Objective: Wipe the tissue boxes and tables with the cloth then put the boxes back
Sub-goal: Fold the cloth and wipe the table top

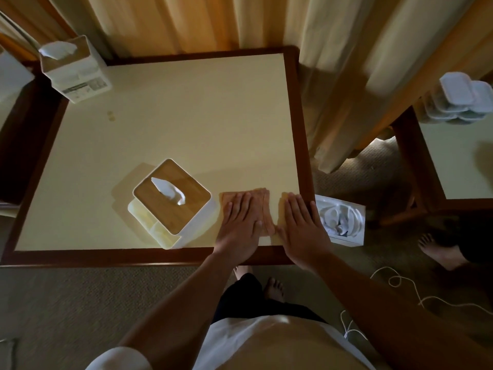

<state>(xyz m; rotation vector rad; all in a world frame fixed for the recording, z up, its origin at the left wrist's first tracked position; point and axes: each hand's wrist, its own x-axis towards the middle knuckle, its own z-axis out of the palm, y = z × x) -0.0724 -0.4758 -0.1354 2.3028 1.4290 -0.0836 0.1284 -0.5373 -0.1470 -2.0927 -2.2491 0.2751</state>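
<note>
A cream-topped table (186, 124) with a dark wooden border fills the view. A tan cloth (262, 198) lies flat near its front right corner. My left hand (240, 220) presses flat on the cloth with straight fingers. My right hand (301, 222) lies flat just right of it, at the cloth's right edge beside the table border. A white tissue box with a wooden lid (170, 204) stands left of my hands, a tissue poking from its slot. A second, taller white tissue box (74, 70) stands at the far left corner.
Curtains (266, 22) hang behind the table. A second table (458, 156) at the right carries stacked white containers (464, 100). A white tray (340, 218) lies on the carpet by the table's right edge. White cables (394, 284) and another person's bare foot (440, 251) are on the floor.
</note>
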